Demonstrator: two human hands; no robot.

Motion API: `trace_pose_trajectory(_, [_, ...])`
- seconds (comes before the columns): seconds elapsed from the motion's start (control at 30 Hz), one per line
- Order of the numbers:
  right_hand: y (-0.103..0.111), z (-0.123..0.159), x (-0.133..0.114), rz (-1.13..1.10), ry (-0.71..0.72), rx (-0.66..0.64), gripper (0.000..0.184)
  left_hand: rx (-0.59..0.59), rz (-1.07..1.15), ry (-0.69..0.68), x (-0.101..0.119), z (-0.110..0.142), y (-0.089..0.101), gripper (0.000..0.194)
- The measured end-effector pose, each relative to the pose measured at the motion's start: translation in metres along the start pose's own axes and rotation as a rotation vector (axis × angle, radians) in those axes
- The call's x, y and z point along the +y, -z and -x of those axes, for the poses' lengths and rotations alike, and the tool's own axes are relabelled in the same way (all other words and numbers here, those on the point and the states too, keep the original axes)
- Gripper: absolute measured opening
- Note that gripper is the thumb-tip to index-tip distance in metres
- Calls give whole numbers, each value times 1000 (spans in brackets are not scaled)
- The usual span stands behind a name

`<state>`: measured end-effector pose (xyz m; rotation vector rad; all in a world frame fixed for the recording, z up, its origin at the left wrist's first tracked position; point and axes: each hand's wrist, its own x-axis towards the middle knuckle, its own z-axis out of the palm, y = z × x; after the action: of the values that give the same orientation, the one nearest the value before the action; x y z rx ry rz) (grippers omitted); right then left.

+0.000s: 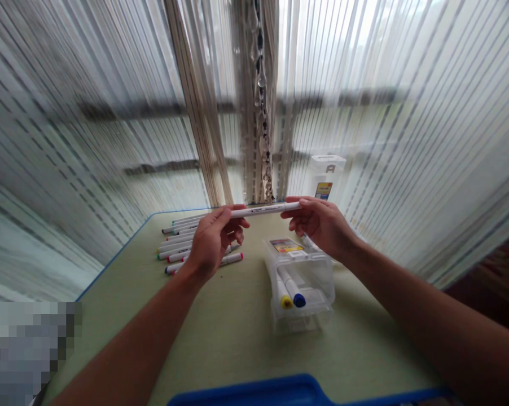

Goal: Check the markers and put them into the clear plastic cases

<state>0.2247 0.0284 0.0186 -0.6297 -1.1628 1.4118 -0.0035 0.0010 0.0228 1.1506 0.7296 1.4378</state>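
A white marker (263, 210) is stretched level between my two hands above the table. My left hand (214, 234) pinches its left end between thumb and fingers. At the other end, my right hand (320, 221) grips the capped part. Below and to the right lies a clear plastic case (328, 282), its open end facing me. Inside it rest a marker with a yellow end (285, 301) and one with a dark blue end (299, 299). Several white markers (176, 246) with coloured ends lie in a loose row beside and partly behind my left hand.
A second clear case (327, 169) stands upright at the back, behind my right hand. The pale green table (229, 344) has a blue edge, and a blue tray-like rim (254, 392) lies at the front. String curtains (144, 84) hang close behind the table.
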Motion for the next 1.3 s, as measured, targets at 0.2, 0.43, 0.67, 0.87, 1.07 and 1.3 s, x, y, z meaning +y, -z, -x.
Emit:
trace_pose_trajectory(0.2, [-1,0,-1,26,0,39,22,-17,-41,-27,-1,-1,1,27])
trace_pose_trajectory(0.43, [-1,1,2,61,21,44,19,-29,-251,-80,-5,-1,4,30])
trace_pose_trajectory(0.67, [-1,2,8,209,89,27,29,-1,-429,-148,-4,3,-1,30])
trace_pose_trajectory(0.87, [0,2,8,270,130,25,27,-10,-438,-160,-3,1,0,34])
trace_pose_trajectory(1.07, [0,0,5,151,62,41,27,2,-337,-124,-5,-2,3,37])
trace_pose_trajectory(1.3, [0,0,1,80,8,48,25,2,-183,-66,-7,-5,7,38])
